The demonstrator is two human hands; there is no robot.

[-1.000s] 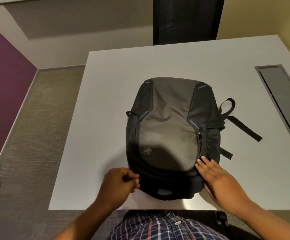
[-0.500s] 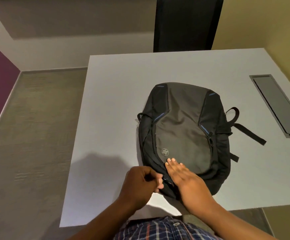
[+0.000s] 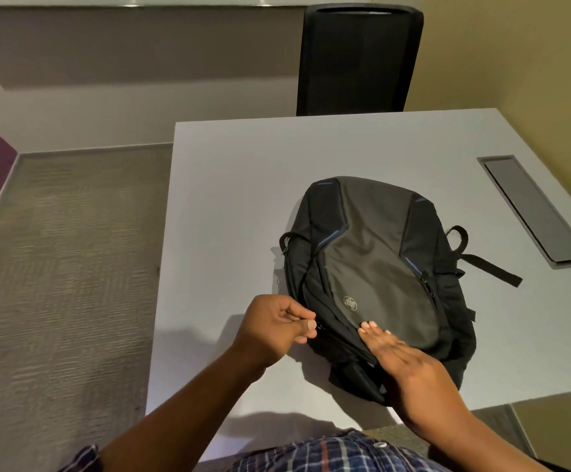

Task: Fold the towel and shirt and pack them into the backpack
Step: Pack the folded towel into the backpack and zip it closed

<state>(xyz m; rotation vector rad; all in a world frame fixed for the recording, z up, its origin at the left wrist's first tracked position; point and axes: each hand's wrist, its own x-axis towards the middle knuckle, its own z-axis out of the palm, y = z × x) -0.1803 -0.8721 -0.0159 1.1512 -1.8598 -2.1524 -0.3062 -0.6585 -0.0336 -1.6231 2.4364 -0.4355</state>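
A black and grey backpack (image 3: 376, 264) lies flat on the white table (image 3: 229, 199), front panel up, its straps trailing to the right. My left hand (image 3: 277, 323) is pinched on a zipper pull (image 3: 320, 324) at the backpack's near left side. My right hand (image 3: 403, 362) rests flat, fingers together, on the near end of the backpack and presses it down. No towel or shirt is in view.
A black chair (image 3: 359, 59) stands at the table's far edge. A grey cable hatch (image 3: 532, 209) is set into the table at the right. Carpeted floor lies to the left. The table's near edge runs just under my forearms.
My left hand has drawn the zipper pull around the backpack's near end and up its left side. My right hand slid from the right corner to the near middle. The view has shifted.
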